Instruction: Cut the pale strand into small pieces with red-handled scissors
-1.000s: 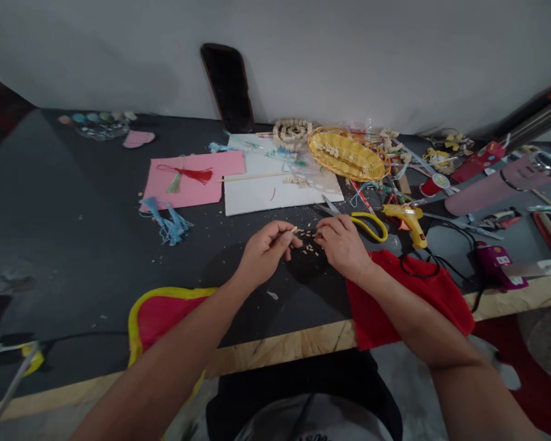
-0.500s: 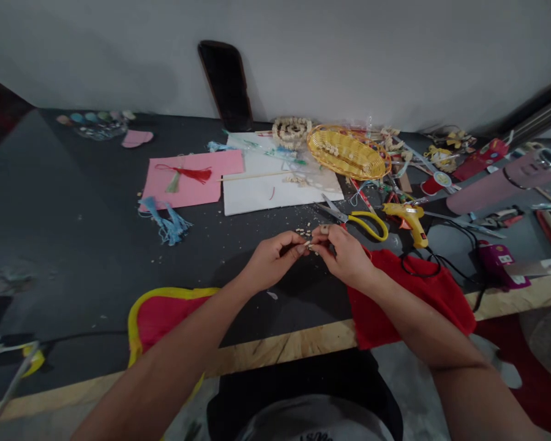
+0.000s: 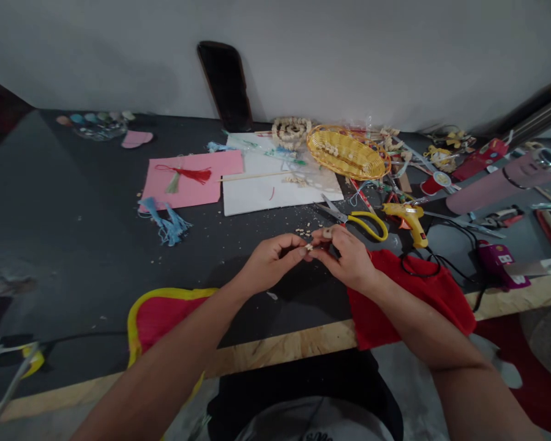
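Fingers pinched, left hand (image 3: 275, 260) and right hand (image 3: 346, 257) angle inward, close together. Between their tips they hold a pale piece (image 3: 309, 247).

A tiny cream-coloured piece (image 3: 309, 247), its exact shape too small to tell, is pinched between the fingertips of the left hand (image 3: 272, 262) and right hand (image 3: 346, 257). At eleven o'clock from it, just beyond the fingers, similar pale pieces (image 3: 300, 231) lie loose and scattered.
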The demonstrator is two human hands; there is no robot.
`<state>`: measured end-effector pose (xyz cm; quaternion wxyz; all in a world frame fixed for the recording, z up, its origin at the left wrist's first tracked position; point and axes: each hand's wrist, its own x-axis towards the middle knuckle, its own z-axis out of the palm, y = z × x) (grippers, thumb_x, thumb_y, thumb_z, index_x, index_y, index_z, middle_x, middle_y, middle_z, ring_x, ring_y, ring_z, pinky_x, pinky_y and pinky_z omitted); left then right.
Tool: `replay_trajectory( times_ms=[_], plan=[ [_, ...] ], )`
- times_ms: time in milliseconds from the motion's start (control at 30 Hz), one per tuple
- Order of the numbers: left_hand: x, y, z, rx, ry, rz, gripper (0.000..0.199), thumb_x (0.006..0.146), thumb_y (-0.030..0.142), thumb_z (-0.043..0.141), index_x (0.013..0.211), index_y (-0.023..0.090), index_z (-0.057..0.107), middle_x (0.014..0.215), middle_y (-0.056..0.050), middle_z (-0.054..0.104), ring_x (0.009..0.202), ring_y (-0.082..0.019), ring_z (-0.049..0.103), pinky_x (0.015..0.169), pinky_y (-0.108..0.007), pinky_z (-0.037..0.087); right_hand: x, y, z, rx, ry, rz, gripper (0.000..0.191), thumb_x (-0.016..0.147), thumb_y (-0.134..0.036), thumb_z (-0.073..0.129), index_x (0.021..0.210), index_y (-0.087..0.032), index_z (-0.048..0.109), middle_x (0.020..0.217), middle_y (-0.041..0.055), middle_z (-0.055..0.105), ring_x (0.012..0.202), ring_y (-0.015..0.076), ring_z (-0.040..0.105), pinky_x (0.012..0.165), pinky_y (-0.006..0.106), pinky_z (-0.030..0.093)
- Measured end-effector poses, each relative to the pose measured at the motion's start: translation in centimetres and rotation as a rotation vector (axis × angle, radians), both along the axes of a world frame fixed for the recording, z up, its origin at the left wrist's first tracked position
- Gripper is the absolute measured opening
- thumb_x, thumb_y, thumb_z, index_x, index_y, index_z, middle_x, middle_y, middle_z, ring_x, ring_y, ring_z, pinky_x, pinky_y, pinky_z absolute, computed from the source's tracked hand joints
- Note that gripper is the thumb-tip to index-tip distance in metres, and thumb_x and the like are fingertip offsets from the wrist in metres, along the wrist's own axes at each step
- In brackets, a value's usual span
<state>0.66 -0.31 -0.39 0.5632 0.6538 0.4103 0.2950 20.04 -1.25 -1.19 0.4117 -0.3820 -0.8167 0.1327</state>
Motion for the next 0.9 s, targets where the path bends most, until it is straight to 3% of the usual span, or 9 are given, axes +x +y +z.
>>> replay_trajectory(
  times_ms=[267,900],
  plan=[
    [-0.2,0.0,0.4,-0.043,0.014,-0.057,0.027,0.087,0.038,0.055,0.08,0.014,0.066,0.064,0.002,0.056,0.052,-0.007,0.038,0.05,-0.02,0.029,0.0,-0.1,0.2,-0.042,0.036,0.084,0.006,0.092,-0.021,0.058,0.086,-0.019,0.061,0.08,0.0046,0.07,0.075,0.0162,0.06,0.07,0.032,0.053],
    [-0.4,0.0,-0.7,0.058,0.032,-0.079,0.025,0.088,0.037,0.055,0.086,0.015,0.067,0.081,-0.004,0.069,0.074,-0.014,0.06,0.069,-0.025,0.045,0.4,0.1,0.2,-0.069,0.029,0.098,0.006,0.091,-0.022,0.06,0.087,-0.019,0.064,0.076,0.0022,0.068,0.072,0.0141,0.061,0.069,0.028,0.051]
  ],
)
